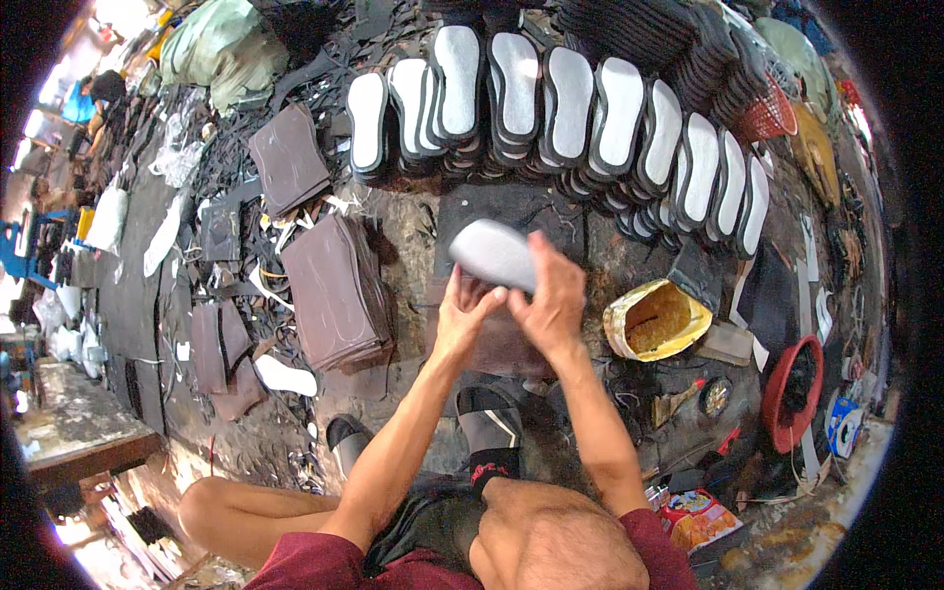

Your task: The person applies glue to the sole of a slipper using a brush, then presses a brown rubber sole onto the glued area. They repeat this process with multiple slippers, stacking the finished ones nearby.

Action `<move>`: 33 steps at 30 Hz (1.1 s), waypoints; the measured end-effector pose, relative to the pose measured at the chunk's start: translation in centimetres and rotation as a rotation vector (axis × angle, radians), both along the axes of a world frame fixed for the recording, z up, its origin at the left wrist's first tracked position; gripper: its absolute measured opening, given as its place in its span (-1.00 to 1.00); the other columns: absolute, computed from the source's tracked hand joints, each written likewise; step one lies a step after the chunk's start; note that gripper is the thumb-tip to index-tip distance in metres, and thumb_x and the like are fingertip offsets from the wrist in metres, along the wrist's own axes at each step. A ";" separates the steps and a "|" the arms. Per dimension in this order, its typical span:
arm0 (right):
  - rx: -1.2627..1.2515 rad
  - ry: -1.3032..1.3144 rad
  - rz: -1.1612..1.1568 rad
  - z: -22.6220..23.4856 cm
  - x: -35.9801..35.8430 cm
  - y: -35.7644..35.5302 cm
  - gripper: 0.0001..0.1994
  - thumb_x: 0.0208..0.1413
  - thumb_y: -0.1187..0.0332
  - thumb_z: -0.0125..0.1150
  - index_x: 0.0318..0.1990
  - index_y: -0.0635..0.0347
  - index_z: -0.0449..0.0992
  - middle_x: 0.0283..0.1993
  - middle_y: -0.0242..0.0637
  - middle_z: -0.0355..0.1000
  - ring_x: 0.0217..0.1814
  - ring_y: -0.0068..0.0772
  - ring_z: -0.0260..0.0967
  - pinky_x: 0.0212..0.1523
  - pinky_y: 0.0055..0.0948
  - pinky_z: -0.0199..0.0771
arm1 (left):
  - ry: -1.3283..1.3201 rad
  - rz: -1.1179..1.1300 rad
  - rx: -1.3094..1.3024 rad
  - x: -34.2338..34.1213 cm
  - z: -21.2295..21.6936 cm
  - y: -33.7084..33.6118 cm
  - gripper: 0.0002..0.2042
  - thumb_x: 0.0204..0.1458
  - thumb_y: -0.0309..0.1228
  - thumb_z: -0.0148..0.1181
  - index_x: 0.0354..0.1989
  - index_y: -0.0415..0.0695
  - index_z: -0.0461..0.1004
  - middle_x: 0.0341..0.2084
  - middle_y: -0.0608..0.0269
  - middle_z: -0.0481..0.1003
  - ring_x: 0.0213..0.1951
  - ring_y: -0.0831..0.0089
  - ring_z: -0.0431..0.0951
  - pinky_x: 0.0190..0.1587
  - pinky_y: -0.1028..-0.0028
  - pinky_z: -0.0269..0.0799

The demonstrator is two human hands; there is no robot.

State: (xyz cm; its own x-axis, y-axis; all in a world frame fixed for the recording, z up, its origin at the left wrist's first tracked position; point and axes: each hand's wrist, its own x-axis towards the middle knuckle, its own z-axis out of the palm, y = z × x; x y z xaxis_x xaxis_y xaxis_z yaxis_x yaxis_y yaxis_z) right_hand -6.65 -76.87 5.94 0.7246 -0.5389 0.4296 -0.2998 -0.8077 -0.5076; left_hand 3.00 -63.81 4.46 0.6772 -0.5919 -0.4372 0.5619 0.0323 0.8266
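Observation:
A pale grey-white shoe sole (489,253), smeared by motion, is held up in front of me, tilted lengthwise from left to right. My left hand (464,317) grips its underside near the middle, fingers curled up against it. Around its right end closes my right hand (554,295), with the thumb below and the fingers on the far side. Beneath the hands lies a dark brown sheet (492,339) on the floor. Just beyond, a curved row of stacked black soles with white tops (515,93) spreads across the back.
A stack of brown sheets (329,295) stands left, with a smaller brown stack (290,162) farther back. Right of my hands sits a yellow-rimmed can (657,320). A red basin (794,393) is farther right. Dark scraps (359,39) litter the far floor.

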 end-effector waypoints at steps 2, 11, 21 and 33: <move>-0.042 0.090 0.111 3.7 0.3 2.3 -0.07 -0.16 0.29 0.46 0.44 0.10 0.12 0.42 -0.03 0.17 0.44 0.04 0.13 0.40 -0.01 0.06 | 0.223 0.052 -0.198 0.0 0.8 1.1 -0.24 0.07 -0.48 0.35 0.36 -0.10 -0.03 0.08 0.05 0.43 0.09 0.15 0.52 0.02 0.22 0.57; 1.117 -0.582 -0.088 10.1 -1.4 4.1 -0.40 0.05 0.52 0.41 0.27 0.29 0.34 0.14 -0.10 0.46 0.05 -0.43 0.48 -0.02 -0.47 0.57 | 0.420 0.415 -0.420 -0.2 6.2 4.9 -0.78 0.19 -0.44 0.22 -0.02 -0.10 0.42 -0.06 0.32 0.53 0.03 0.43 0.53 0.25 0.31 0.47; 0.967 -0.369 0.226 13.3 -2.0 -1.0 -0.53 0.07 0.62 0.31 0.18 0.41 0.42 0.07 -0.22 0.49 -0.01 -0.50 0.46 0.03 -0.50 0.48 | -0.773 -0.323 0.032 -2.4 12.2 7.3 -0.30 -0.04 -0.48 0.46 0.33 -0.23 0.31 0.03 0.09 0.56 0.05 0.43 0.54 0.20 0.35 0.40; 0.242 -0.193 0.151 15.2 -0.2 2.0 -0.81 -0.04 0.43 0.43 -0.24 0.19 0.60 0.11 -0.15 0.47 0.09 -0.13 0.44 0.08 -0.24 0.42 | -0.273 -0.266 -0.091 0.5 14.1 3.1 -0.48 0.14 -0.54 0.29 0.28 -0.30 0.31 -0.01 0.13 0.57 -0.02 0.53 0.54 0.05 0.48 0.49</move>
State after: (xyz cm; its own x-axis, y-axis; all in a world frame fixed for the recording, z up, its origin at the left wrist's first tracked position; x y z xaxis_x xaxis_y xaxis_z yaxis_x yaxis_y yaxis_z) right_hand -6.89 -74.82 21.10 0.7217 -0.5351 0.4392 -0.0658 -0.6845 -0.7260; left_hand 3.48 -60.68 18.61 0.5788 -0.7906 -0.2000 0.3200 -0.0054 0.9474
